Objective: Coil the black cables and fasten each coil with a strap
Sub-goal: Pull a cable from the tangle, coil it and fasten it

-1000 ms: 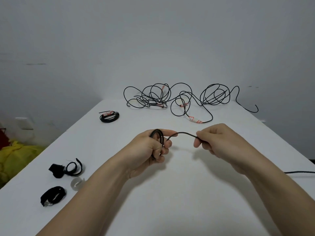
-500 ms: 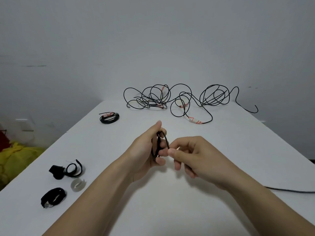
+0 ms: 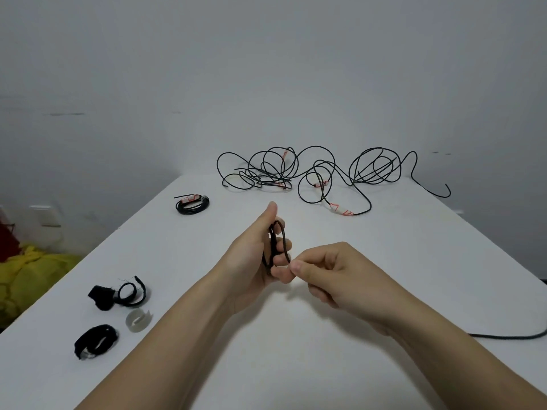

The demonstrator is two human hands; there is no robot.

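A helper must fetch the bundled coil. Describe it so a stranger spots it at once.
On the white table, look near the far left edge, left of the loose cable tangle. The bundled coil lies there alone: small, tightly wound, with a white-and-red tag, unlike the sprawling loops.
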